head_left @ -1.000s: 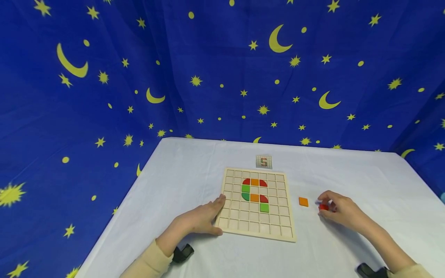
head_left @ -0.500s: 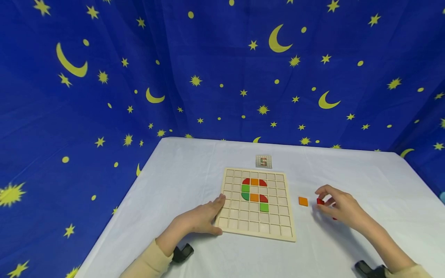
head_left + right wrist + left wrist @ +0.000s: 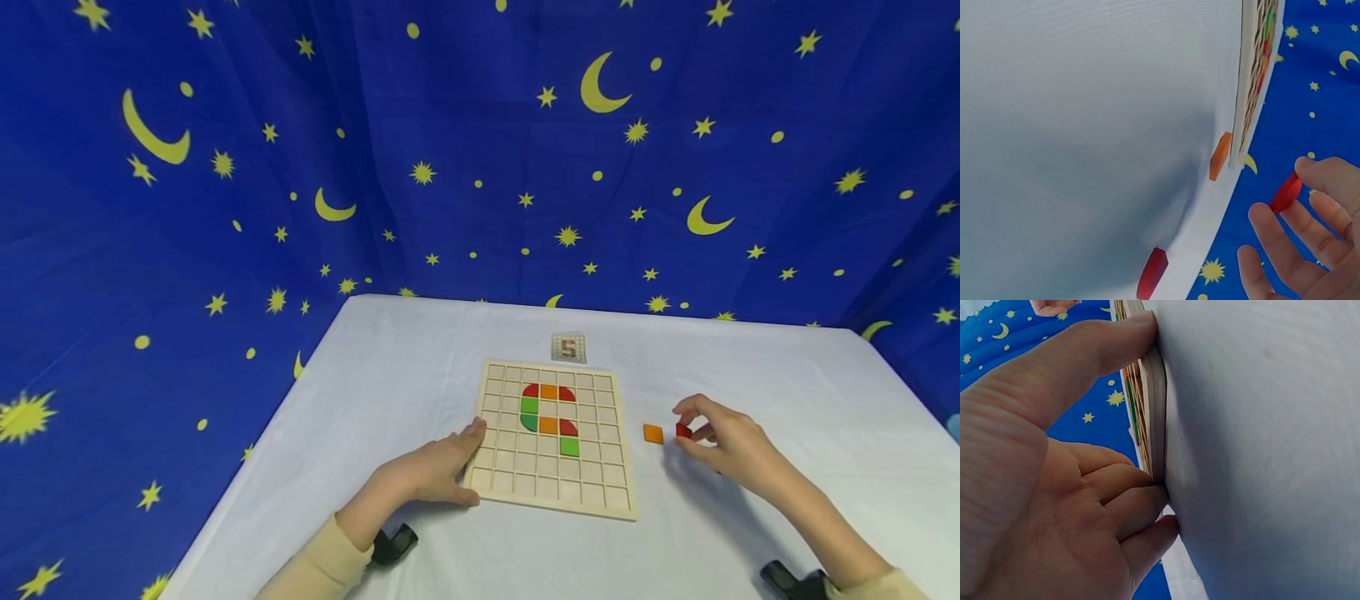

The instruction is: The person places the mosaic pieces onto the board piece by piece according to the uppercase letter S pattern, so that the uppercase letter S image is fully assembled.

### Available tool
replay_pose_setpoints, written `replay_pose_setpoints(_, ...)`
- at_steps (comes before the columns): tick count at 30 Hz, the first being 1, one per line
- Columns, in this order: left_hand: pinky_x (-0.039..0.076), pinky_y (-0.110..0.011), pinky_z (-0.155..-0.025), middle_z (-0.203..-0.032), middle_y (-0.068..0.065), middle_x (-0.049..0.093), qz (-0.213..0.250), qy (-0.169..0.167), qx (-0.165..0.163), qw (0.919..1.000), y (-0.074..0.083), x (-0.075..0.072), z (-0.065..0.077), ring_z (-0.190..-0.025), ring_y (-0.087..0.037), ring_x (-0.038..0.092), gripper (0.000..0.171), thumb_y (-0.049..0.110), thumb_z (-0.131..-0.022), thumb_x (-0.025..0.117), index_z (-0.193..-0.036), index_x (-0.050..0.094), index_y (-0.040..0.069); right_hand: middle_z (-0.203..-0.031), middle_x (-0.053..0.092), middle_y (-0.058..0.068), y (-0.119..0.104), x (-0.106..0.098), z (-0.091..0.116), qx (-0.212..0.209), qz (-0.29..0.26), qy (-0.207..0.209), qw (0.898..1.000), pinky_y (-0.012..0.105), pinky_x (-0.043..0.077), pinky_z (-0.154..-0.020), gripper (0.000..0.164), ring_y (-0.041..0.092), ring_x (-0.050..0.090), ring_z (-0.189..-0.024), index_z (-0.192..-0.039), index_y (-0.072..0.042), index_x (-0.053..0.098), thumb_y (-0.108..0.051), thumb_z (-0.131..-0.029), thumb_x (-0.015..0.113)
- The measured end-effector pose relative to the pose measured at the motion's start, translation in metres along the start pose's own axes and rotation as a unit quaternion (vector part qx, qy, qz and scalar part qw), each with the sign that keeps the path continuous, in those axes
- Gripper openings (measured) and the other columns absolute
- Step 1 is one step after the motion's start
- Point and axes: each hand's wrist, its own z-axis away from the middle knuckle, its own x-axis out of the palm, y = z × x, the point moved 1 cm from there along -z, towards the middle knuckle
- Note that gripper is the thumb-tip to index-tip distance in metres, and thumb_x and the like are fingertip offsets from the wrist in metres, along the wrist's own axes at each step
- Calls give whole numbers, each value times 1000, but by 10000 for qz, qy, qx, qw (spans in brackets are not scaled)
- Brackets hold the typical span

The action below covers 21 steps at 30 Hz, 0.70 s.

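My right hand [image 3: 738, 450] is raised over the table to the right of the board, pinching a small red tile [image 3: 1286, 194] between thumb and fingertips. Beneath it on the cloth lies a second red tile [image 3: 1151, 274], almost wholly hidden by the hand in the head view. An orange square tile [image 3: 653, 433] lies between that hand and the wooden grid board [image 3: 600, 475]. Red, orange and green tiles form a curved shape in the board's cells. My left hand [image 3: 431, 475] rests along the board's left edge, fingers extended, thumb by the near corner.
A small picture card [image 3: 568, 347] showing an S-like tile pattern lies just beyond the board. White cloth [image 3: 405, 375] covers the table. Behind it hangs a blue curtain [image 3: 480, 125] with yellow stars and moons.
My right hand has lifted the red tile off the cloth and moved slightly left and away from me, towards the orange tile. The left hand and the board have stayed put.
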Motion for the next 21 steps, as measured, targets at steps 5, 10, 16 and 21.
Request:
replay_pose_setpoints(5,30,-54,-103,-153,-17,19,30,-26,-53,10000,0,0,1,-133,-40,30,99,36,-77,77,-148,19,-4,-93,63,4,-3,1,-1,-63,-32,98,9999,35,55,-65,38,18,65,-75,-108,-3,57,-6,-75,77)
replay_pose_setpoints(10,30,-54,-103,-154,-16,18,40,-46,-73,10000,0,1,0,-133,-40,30,99,36,-78,76,-148,19,-3,-96,62,7,-6,-1,-4,-119,-113,199,9997,36,56,-65,39,20,64,-77,-109,-5,56,-5,-76,76)
replay_pose_setpoints(16,30,-54,-104,-154,-16,17,41,-68,-55,10000,0,0,0,-134,-39,29,98,36,-78,76,-148,19,-3,-95,63,5,-15,-1,-9,-331,-159,297,9989,35,55,-65,41,19,63,-77,-108,-6,55,-2,-74,77)
replay_pose_setpoints(21,30,-55,-103,-154,-16,18,39,-51,-39,10000,1,0,1,-134,-39,29,98,36,-78,76,-148,20,-3,-94,62,4,-24,0,-15,-484,-227,321,9980,33,54,-64,42,16,62,-75,-110,-5,55,-2,-74,77)
